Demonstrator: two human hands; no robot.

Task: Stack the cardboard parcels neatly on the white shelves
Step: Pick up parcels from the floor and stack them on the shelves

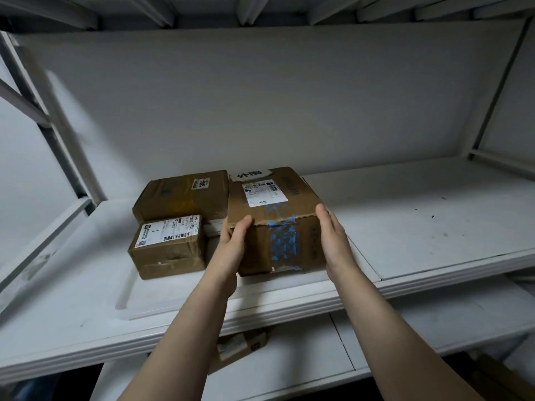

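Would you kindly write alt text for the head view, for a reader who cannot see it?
The left hand grips and the right hand presses the sides of a blue-taped parcel on a white shelf. A front parcel and a back parcel lie to its left.

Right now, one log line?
left hand: grips taped parcel | right hand: presses its side | parcel: on shelf, beside two smaller parcels

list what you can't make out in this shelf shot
- Head view: lower-shelf parcel, mostly hidden by the front edge of the shelf and the left forearm.
- Head view: fingers of the left hand, behind the blue-taped parcel.
- Head view: fine print on the small parcel, too small to read.
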